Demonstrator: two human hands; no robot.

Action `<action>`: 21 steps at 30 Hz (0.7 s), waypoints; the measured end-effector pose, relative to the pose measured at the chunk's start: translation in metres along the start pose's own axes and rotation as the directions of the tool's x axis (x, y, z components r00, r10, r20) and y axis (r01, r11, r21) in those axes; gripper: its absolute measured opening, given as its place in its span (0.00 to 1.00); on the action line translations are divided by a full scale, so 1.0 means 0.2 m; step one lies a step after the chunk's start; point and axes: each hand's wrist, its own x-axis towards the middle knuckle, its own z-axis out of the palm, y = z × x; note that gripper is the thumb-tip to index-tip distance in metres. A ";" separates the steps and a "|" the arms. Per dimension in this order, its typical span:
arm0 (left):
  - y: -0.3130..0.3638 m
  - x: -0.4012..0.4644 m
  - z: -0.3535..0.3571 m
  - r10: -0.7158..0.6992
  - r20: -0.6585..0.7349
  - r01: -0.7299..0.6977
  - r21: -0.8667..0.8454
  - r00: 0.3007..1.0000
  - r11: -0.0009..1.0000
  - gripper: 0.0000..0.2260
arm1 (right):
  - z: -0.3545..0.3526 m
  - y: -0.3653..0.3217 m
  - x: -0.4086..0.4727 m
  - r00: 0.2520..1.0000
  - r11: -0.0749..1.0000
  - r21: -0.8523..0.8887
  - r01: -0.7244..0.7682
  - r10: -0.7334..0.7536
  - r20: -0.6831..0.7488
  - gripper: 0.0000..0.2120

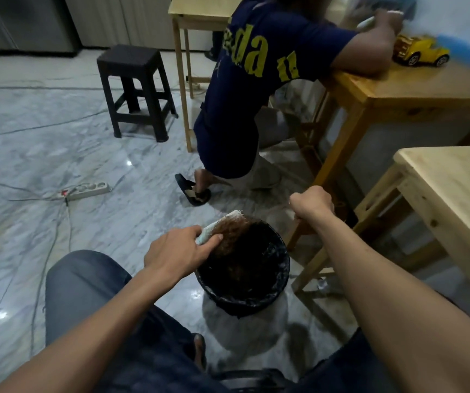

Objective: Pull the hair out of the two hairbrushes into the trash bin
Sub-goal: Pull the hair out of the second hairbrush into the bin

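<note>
Over the black-lined trash bin (245,282), the left hand (180,251) grips a pale hairbrush (222,225) matted with brown hair; the right hand (311,204) is clenched beyond, above marble floor (58,137).

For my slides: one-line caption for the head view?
Left hand holds a hair-filled hairbrush over the trash bin; right hand fisted.
</note>
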 end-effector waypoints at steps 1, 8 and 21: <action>0.00 0.00 -0.01 0.000 -0.016 0.000 0.008 1.000 1.000 0.26 | 0.01 -0.01 0.01 0.999 0.999 0.022 0.037 -0.037 0.015 0.11; -0.01 -0.01 -0.01 -0.007 -0.035 0.008 0.029 0.999 1.000 0.25 | 0.09 -0.07 -0.07 0.813 0.946 0.249 0.209 -0.310 0.494 0.32; -0.06 -0.04 -0.01 0.008 0.059 -0.011 0.051 0.998 0.999 0.31 | 0.14 0.10 0.01 0.892 0.962 0.121 0.245 -0.272 0.360 0.03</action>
